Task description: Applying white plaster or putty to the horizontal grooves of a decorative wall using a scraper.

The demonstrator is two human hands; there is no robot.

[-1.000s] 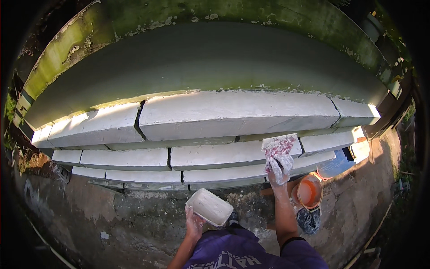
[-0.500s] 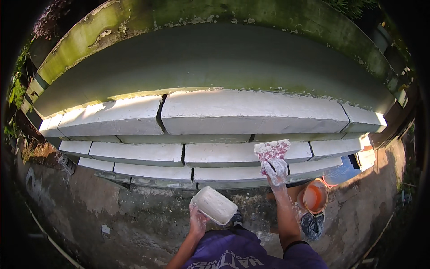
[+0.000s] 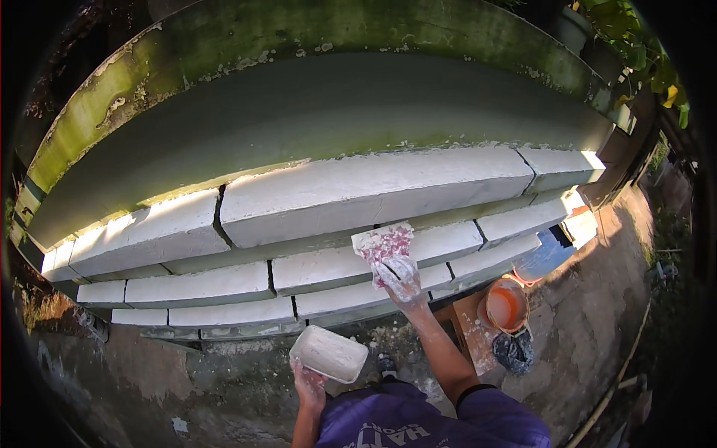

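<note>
right hand: you grip the scraper
scraper: over the middle ledge; can't tell if it touches
left hand: you hold the tub at its left end
stroke: you'd likely do best with light, even pressure, low angle
tub: best held level

Downward fisheye view from head height

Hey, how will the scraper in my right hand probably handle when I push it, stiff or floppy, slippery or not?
The scraper looks flat, so it's probably fairly stiff. It seems thin, so likely light. White smears on it and your right hand might make it slippery.
</note>
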